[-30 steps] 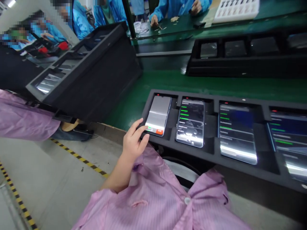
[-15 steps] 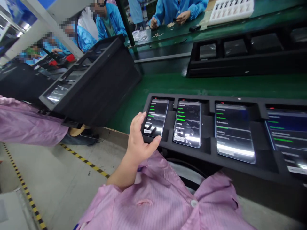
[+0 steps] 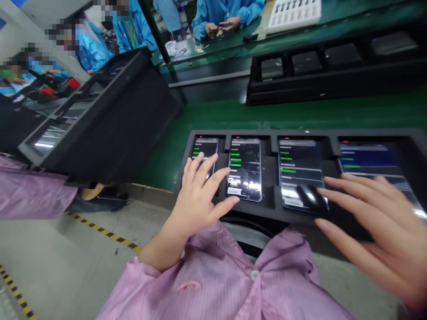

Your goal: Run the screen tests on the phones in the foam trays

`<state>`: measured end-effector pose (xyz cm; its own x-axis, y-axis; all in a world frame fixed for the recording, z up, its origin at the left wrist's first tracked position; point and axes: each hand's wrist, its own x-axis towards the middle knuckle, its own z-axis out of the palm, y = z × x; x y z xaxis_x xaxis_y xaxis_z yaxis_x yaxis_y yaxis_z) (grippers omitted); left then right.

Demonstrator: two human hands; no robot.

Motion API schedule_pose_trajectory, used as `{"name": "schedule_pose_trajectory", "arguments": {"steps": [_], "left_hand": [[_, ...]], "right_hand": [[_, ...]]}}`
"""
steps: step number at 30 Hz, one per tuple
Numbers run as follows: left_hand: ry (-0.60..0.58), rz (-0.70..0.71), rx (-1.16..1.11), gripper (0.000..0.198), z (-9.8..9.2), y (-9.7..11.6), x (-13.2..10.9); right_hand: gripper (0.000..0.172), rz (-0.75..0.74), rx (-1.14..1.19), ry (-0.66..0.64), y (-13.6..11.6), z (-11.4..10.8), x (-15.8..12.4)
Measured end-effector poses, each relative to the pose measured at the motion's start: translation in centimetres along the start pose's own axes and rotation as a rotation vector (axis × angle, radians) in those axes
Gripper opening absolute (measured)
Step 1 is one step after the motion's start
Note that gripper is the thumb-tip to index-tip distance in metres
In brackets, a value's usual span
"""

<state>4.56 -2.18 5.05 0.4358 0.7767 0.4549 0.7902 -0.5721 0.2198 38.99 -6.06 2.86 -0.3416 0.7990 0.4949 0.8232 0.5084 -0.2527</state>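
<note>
Four lit phones sit in the slots of a black tray (image 3: pixel 302 132) on a green desk (image 3: pixel 316 113); every screen shows a list with green bars, and none is lifted out. The left hand (image 3: pixel 195 205) spreads its fingers (image 3: pixel 203 164) apart over the first phone (image 3: pixel 207 146), its thumb just beside the second phone (image 3: pixel 244 169). The right hand (image 3: pixel 376 226), fingers also apart and empty, reaches across the third phone (image 3: pixel 300 171) towards the fourth phone (image 3: pixel 368 158); whether any fingertip touches glass cannot be told.
</note>
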Motion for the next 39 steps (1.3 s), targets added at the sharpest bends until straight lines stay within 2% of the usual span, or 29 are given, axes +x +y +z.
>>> {"name": "schedule_pose_trajectory", "arguments": {"steps": [3, 7, 13, 18, 20, 23, 25, 27, 31, 36, 39], "left_hand": [[-0.029, 0.067, 0.007, 0.052, 1.3, 1.0, 1.3], [-0.083, -0.006, 0.057, 0.060, 2.9, 1.5, 1.5], [-0.128, -0.068, 0.090, 0.063, 2.6, 1.7, 1.4], [-0.193, -0.092, 0.070, 0.066, 2.6, 1.8, 1.7], [-0.158, -0.064, 0.048, 0.066, 2.6, 1.7, 1.6], [-0.014, 0.087, 0.001, 0.063, 2.6, 1.4, 1.4], [0.014, 0.217, -0.026, 0.055, 2.5, 1.3, 1.2], [-0.045, 0.290, -0.053, 0.046, 2.3, 1.3, 1.2], [-0.167, 0.283, -0.107, 0.040, 2.3, 1.1, 1.2], [-0.153, 0.298, -0.112, 0.053, 2.5, 0.9, 1.3], [-0.127, 0.304, -0.104, 0.050, 2.6, 1.0, 1.2]], "right_hand": [[0.054, -0.034, -0.055, -0.041, -1.1, 0.9, 0.8], [0.075, 0.006, -0.203, -0.066, -1.9, 1.6, 1.2], [0.088, 0.101, -0.260, -0.084, -2.2, 2.1, 1.5], [0.083, 0.075, -0.280, -0.110, -2.2, 2.1, 1.6], [0.081, 0.067, -0.234, -0.092, -2.1, 2.0, 1.5], [0.079, -0.033, -0.168, -0.042, -2.1, 1.7, 1.2], [0.074, -0.135, -0.164, -0.028, -2.0, 1.4, 1.1], [0.062, -0.209, -0.179, -0.039, -1.9, 1.2, 1.1], [0.040, -0.265, -0.181, -0.089, -1.8, 1.0, 1.4], [0.039, -0.222, -0.140, -0.103, -1.9, 1.1, 1.4], [0.039, -0.184, -0.128, -0.094, -2.0, 1.1, 1.2]]}}
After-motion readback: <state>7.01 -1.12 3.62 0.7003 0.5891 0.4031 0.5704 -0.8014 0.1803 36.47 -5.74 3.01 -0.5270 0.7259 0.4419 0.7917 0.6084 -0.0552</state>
